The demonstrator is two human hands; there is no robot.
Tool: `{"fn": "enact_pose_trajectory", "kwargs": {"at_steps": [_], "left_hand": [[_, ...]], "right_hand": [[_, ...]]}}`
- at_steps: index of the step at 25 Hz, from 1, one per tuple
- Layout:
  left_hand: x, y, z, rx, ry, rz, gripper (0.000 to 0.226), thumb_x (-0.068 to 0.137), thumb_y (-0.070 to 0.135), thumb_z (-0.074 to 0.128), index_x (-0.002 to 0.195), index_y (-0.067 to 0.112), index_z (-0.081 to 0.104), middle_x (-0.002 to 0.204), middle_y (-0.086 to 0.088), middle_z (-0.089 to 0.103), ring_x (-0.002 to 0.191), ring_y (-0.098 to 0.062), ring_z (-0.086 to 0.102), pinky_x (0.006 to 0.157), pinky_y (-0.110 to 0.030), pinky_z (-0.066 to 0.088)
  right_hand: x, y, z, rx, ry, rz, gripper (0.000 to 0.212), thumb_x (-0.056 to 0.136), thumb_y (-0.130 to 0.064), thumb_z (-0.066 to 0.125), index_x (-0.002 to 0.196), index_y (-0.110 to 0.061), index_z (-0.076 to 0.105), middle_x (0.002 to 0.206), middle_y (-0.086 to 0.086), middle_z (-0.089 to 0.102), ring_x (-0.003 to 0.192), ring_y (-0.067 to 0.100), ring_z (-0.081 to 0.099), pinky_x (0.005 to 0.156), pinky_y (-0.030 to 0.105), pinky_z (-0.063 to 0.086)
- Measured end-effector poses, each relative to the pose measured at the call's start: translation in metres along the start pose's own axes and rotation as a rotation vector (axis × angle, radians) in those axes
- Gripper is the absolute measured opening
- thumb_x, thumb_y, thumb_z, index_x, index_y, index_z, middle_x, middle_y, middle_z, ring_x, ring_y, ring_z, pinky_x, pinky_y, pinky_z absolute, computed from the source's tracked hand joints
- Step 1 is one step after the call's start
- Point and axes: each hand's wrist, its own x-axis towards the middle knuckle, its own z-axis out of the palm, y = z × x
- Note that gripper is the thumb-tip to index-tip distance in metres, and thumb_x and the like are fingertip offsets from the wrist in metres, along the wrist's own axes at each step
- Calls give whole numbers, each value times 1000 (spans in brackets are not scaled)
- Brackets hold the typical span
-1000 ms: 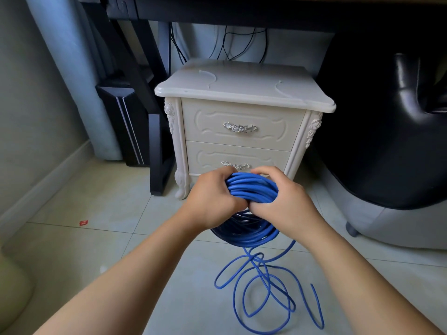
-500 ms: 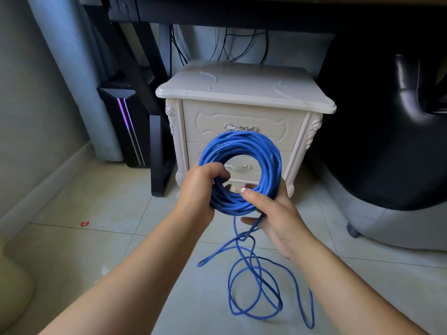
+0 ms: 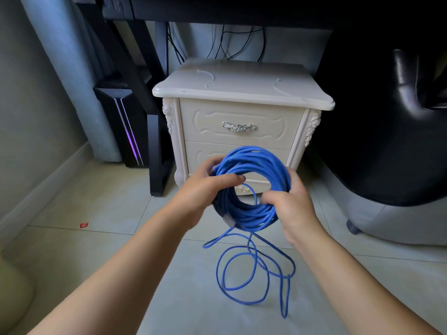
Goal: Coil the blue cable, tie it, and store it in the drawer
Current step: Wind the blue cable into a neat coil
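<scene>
Coiling is nearly complete. Your left grip [image 3: 205,189] and right grip [image 3: 294,206] both clasp the blue cable [image 3: 254,160] coil in front of the nightstand [image 3: 242,93]. A loose tail [image 3: 217,269] lies on the floor [image 3: 108,238] below it. No tie is visible, and both drawers [image 3: 238,112] are closed. A computer tower [image 3: 121,126] stands left of the nightstand and a black chair [image 3: 387,129] right.

One wide-angle view from the person's head looks forward and down, facing the cream two-drawer bedside cabinet [image 3: 242,110] under the dark desk [image 3: 242,10]. The left hand [image 3: 203,197] and right hand [image 3: 294,210] sit mid-frame, close to the lens, forearms entering from the bottom edge over the pale tiled floor [image 3: 96,201].
</scene>
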Motion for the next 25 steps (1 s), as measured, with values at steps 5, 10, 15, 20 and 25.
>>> {"fn": "enact_pose_trajectory", "kwargs": {"at_steps": [5,10,15,20,25], "left_hand": [[-3,0,1,562,15,328,77,73,8,79,137,37,48,123,8,57,100,-1,62,89,-16,50],[-4,-6,7,752,27,431,74,70,12,75,135,36,49,111,12,60,94,2,57,78,-4,41],[-7,-4,14,614,106,288,29,69,3,68,92,19,63,65,7,61,53,-6,51,52,-18,42],[-8,1,15,241,129,159,32,71,-8,67,95,14,67,61,9,60,55,-10,54,53,-19,44],[-2,0,10,-104,188,26,23,68,-4,68,88,7,64,63,-3,53,63,-21,52,69,-36,45]], "right_hand": [[2,-1,-2,-416,-110,-200,60,69,9,59,115,-30,58,109,-3,59,94,14,58,74,22,43],[-1,-6,-4,-703,-171,-421,63,69,7,58,122,-28,57,108,-6,49,102,16,50,81,25,39],[-2,-10,-7,-533,-221,-400,75,69,8,60,128,-37,53,113,-14,54,106,13,55,89,25,46],[2,-18,-16,-256,-274,-242,69,74,-9,78,128,-45,55,123,-20,60,110,3,61,94,25,48],[0,-16,-17,50,-322,-73,75,61,-31,87,128,-45,56,121,-17,67,115,10,64,100,33,47]]}}
